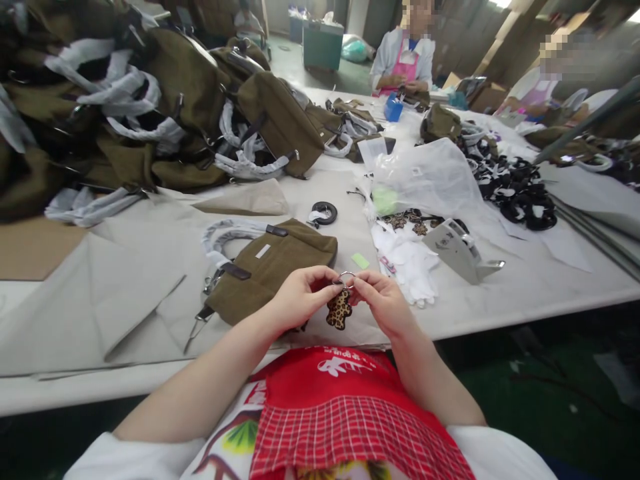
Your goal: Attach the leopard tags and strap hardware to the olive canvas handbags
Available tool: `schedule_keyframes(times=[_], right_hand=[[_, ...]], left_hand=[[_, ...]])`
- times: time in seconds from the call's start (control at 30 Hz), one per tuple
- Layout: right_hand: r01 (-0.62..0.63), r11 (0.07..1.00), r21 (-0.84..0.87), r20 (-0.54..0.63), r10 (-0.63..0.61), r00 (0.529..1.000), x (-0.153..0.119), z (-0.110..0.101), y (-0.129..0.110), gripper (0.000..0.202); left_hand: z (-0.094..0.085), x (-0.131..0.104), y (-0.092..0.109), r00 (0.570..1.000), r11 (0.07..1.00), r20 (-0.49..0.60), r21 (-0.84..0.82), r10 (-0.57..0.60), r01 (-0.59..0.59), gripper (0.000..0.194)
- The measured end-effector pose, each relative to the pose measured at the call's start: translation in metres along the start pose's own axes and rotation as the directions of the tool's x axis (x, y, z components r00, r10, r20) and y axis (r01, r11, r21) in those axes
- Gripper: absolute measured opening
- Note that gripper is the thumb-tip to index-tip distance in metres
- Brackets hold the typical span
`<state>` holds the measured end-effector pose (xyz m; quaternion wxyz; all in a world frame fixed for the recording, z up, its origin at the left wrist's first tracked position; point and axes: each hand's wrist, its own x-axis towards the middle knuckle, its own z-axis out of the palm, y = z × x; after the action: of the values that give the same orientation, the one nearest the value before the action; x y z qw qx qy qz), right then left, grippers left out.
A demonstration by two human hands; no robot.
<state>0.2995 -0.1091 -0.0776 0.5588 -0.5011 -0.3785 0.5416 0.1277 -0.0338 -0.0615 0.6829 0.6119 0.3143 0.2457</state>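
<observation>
Between my hands is a metal key ring [346, 275] with a leopard-print bear charm [339, 309] hanging below it. My left hand [309, 295] pinches the ring's left side, near the top of the charm. The fingers of my right hand [383, 299] close on the ring's right side. Just beyond my left hand, an olive-brown handbag [280, 261] lies on the table [480, 303], its handles wrapped in white material. A black ring-shaped piece [325, 213] lies behind the bag, and a small green slip [360, 260] is beyond my fingers.
Olive bags [175, 87] are piled high at the back left. A tape dispenser [457, 250], a clear plastic bag [425, 177] and more charms [419, 228] sit to the right. Black ring-shaped pieces [525, 193] form a heap further right. A person in a pink apron [406, 65] works across the table.
</observation>
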Motion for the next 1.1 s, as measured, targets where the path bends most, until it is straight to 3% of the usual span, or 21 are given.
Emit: schedule_keyframes(times=[0.17,0.3,0.4,0.53,0.7,0.8,1.0,1.1], right_hand=[[-0.107,0.990,0.092,0.027,0.105,0.994,-0.001,0.003,0.000,0.027],[-0.177,0.970,0.168,0.067,0.168,0.983,-0.002,0.003,0.002,0.033],[-0.171,0.961,0.219,0.088,0.155,0.984,-0.003,0.004,0.003,0.035],[-0.148,0.970,0.195,0.097,0.132,0.987,-0.004,0.005,0.003,0.022],[-0.095,0.986,0.140,0.042,0.090,0.995,-0.004,0.008,0.006,0.017],[-0.087,0.988,0.126,0.046,0.082,0.996,-0.004,0.006,0.006,0.015],[-0.106,0.988,0.108,0.184,0.085,0.979,-0.001,0.002,-0.003,0.017],[-0.050,0.990,0.129,0.233,0.019,0.972,0.000,0.003,-0.006,0.023]], left_hand=[[0.000,-0.002,0.005,0.996,0.990,0.006,0.109,0.093,-0.093,0.026],[0.002,-0.002,0.008,0.996,0.986,-0.045,0.156,0.071,-0.063,0.029],[0.005,-0.003,0.009,0.998,0.998,-0.060,0.055,-0.006,0.010,0.031],[0.007,-0.004,0.007,0.991,0.990,-0.098,-0.109,-0.096,0.085,0.033],[0.007,-0.004,0.003,0.985,0.981,-0.116,-0.164,-0.127,0.107,0.033],[0.005,-0.005,0.005,0.993,0.994,-0.097,-0.094,-0.068,0.058,0.032],[-0.001,-0.006,0.011,0.989,0.970,-0.064,0.211,0.134,-0.117,0.026],[0.000,-0.006,0.012,0.986,0.970,-0.058,0.195,0.158,-0.144,0.025]])
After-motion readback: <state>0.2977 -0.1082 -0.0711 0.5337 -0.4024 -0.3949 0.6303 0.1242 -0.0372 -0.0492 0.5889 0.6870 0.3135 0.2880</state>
